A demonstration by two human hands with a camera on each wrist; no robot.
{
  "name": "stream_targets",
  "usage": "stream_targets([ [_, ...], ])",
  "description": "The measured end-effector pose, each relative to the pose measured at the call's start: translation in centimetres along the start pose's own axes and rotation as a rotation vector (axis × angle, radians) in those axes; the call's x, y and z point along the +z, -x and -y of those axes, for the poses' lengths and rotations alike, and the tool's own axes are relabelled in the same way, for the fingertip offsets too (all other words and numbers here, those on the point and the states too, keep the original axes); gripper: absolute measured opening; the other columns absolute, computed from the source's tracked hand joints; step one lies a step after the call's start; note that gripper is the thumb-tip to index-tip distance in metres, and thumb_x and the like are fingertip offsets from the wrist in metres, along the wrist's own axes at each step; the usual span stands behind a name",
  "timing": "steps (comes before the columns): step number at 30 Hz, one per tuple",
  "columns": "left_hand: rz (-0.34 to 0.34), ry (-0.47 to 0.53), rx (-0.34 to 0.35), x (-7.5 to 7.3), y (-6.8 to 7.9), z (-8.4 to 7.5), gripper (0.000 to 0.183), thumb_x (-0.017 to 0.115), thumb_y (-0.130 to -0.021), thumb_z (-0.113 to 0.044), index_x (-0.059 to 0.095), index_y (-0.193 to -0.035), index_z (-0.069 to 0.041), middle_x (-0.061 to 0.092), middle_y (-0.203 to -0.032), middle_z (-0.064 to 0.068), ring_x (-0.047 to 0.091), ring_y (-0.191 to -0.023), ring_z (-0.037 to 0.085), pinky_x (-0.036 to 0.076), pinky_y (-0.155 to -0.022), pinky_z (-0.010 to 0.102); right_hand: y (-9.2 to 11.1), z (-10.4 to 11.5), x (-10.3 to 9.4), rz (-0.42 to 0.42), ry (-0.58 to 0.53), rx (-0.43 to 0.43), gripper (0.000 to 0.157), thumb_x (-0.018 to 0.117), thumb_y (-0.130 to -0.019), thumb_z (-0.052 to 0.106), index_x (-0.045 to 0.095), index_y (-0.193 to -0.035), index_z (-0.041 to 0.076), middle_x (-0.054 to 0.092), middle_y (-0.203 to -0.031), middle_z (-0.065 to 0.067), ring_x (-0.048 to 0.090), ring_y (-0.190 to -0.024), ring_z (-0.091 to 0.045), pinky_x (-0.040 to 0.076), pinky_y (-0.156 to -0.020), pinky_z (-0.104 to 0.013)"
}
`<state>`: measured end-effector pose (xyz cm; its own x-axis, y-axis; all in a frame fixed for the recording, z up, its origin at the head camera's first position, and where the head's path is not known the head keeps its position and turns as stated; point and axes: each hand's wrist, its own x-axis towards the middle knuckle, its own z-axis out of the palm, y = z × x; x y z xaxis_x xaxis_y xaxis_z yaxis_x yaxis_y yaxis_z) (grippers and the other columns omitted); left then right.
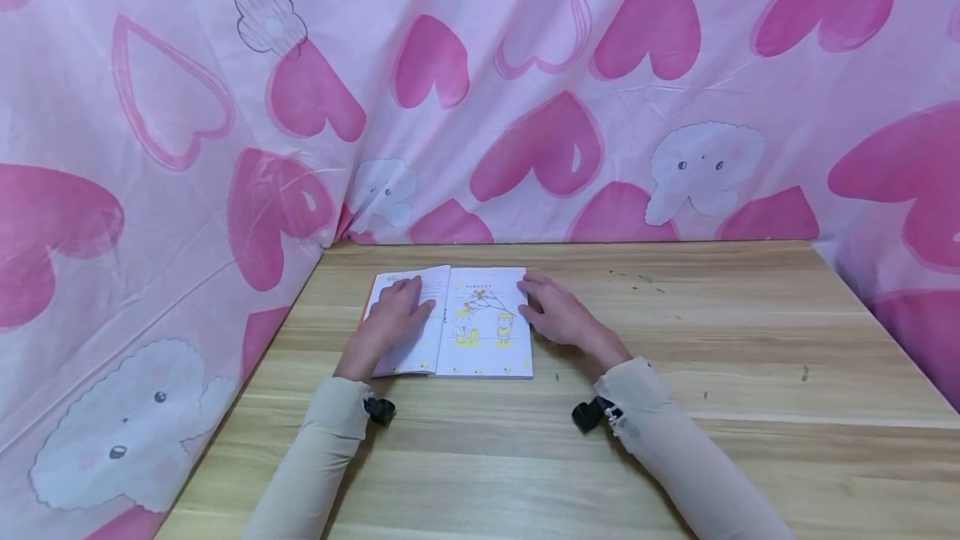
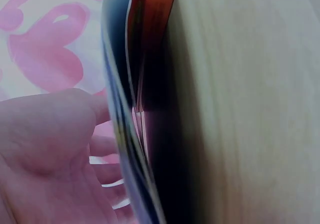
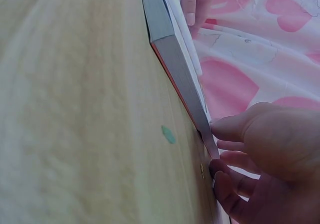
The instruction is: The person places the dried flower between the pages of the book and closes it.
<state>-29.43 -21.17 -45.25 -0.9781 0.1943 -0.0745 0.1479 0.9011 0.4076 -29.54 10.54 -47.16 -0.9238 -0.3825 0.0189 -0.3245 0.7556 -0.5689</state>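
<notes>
An open book (image 1: 483, 357) lies on the wooden table, with yellow cartoon figures and a branch printed on its right page. Across the left page rests my left hand (image 1: 393, 317), fingers spread and pointing away from me. In the left wrist view, the left hand (image 2: 50, 149) lies over the bowed left pages (image 2: 122, 104), above an orange-red cover edge (image 2: 159, 14). My right hand (image 1: 558, 311) touches the book's right edge with thumb and fingertips. The right wrist view shows the right hand's thumb (image 3: 232, 126) at the top of the thick page block (image 3: 182, 77), fingers bent beside the edge.
Pink heart-print cloth (image 1: 536, 148) hangs behind the table (image 1: 487, 457) and along its left side. Small green flecks (image 1: 645, 278) dot the tabletop to the right of the book. Black wrist devices (image 1: 381, 411) sit at both cuffs.
</notes>
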Motion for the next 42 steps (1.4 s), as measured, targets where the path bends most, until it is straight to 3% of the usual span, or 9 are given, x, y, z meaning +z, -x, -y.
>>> stream_targets([
  [5,-0.009,-0.01,-0.051,-0.1,-0.2,0.3,0.07,0.051,-0.114,-0.038,0.034,-0.166,0.004,0.039,-0.17,0.027,0.035,-0.159,0.048,0.031,-0.131,0.061,-0.1,0.0,0.2,0.021,-0.005,0.03,0.057,0.059,-0.112,0.025,0.045,-0.164,0.007,0.033,-0.177,-0.014,0.027,-0.167,-0.035,0.026,-0.134,-0.056],
  [8,-0.024,-0.029,-0.095,-0.2,-0.1,0.4,0.072,0.051,-0.112,-0.042,0.035,-0.165,0.004,0.038,-0.168,0.031,0.035,-0.157,0.053,0.031,-0.13,0.065,-0.1,0.0,0.2,0.022,-0.005,0.038,0.057,0.059,-0.113,0.026,0.045,-0.164,0.008,0.032,-0.178,-0.014,0.026,-0.167,-0.034,0.026,-0.135,-0.055],
  [13,0.017,0.017,-0.233,-0.4,0.1,0.6,0.084,0.048,-0.11,-0.053,0.027,-0.168,0.003,0.023,-0.169,0.04,0.022,-0.156,0.062,0.024,-0.127,0.076,-0.1,-0.1,0.5,0.016,-0.013,0.033,0.056,0.058,-0.113,0.026,0.045,-0.164,0.008,0.032,-0.178,-0.014,0.027,-0.167,-0.034,0.026,-0.135,-0.055],
  [16,0.038,0.05,-0.252,-0.4,0.3,0.6,0.088,0.045,-0.109,-0.056,0.018,-0.17,0.003,0.017,-0.17,0.043,0.016,-0.158,0.063,0.021,-0.127,0.077,-0.1,-0.1,0.6,0.015,-0.017,0.033,0.056,0.058,-0.113,0.027,0.045,-0.164,0.008,0.033,-0.178,-0.013,0.027,-0.167,-0.033,0.026,-0.135,-0.054],
  [24,-0.007,0.113,-0.188,-0.6,0.1,0.7,0.093,0.043,-0.111,-0.06,0.005,-0.173,-0.002,0.015,-0.175,0.037,0.018,-0.16,0.062,0.026,-0.129,0.072,0.1,-0.1,0.6,0.008,0.006,0.024,0.057,0.057,-0.113,0.028,0.044,-0.165,0.008,0.032,-0.178,-0.013,0.027,-0.167,-0.034,0.027,-0.134,-0.055],
  [33,-0.064,0.265,-0.023,-1.6,-0.1,-0.3,0.086,0.059,-0.109,-0.047,0.018,-0.173,-0.007,0.038,-0.17,0.025,0.044,-0.153,0.042,0.035,-0.129,0.061,0.1,-0.2,0.8,0.005,0.008,0.03,0.058,0.058,-0.113,0.029,0.044,-0.165,0.009,0.033,-0.178,-0.011,0.028,-0.167,-0.032,0.029,-0.134,-0.055],
  [42,-0.163,0.258,0.129,-3.3,0.5,-1.9,0.082,0.075,-0.102,-0.03,0.034,-0.168,-0.004,0.042,-0.169,0.024,0.043,-0.155,0.044,0.033,-0.131,0.061,0.1,0.0,0.6,0.003,0.011,0.034,0.058,0.058,-0.113,0.029,0.044,-0.165,0.009,0.033,-0.178,-0.011,0.029,-0.167,-0.033,0.03,-0.133,-0.055],
])
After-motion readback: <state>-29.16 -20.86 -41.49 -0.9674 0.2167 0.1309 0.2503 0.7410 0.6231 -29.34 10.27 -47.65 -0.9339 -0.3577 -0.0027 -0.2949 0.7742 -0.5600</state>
